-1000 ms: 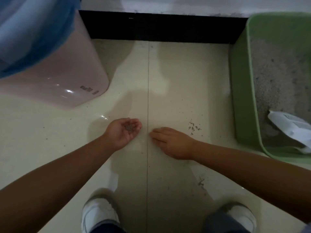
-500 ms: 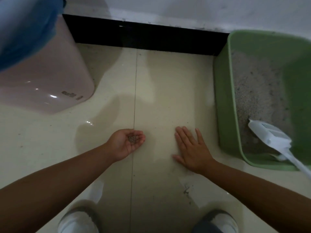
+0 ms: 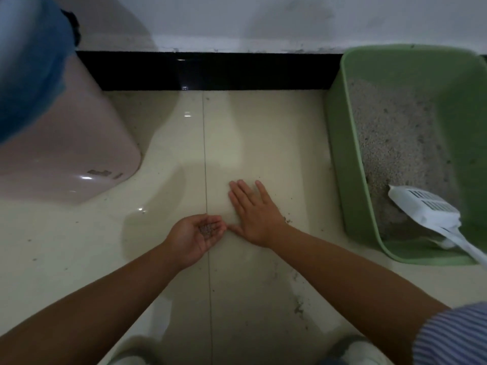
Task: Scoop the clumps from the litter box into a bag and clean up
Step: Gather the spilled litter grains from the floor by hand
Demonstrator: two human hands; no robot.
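My left hand lies palm up just above the cream floor tiles, cupped around a small pile of grey litter grains. My right hand lies flat on the floor with straight fingers, its thumb touching the left hand's fingertips. A green litter box stands at the right, filled with grey litter. A white slotted scoop lies in its near corner, handle over the rim. A pink bin lined with a blue bag stands at the left.
Loose litter grains are scattered on the floor near my right forearm and beside the box. A black skirting board runs along the white wall behind. My white shoes show at the bottom edge.
My right hand has slid left across the floor toward my left hand until its thumb meets the cupped fingers. The left hand stays cupped with the litter. The view has tilted up.
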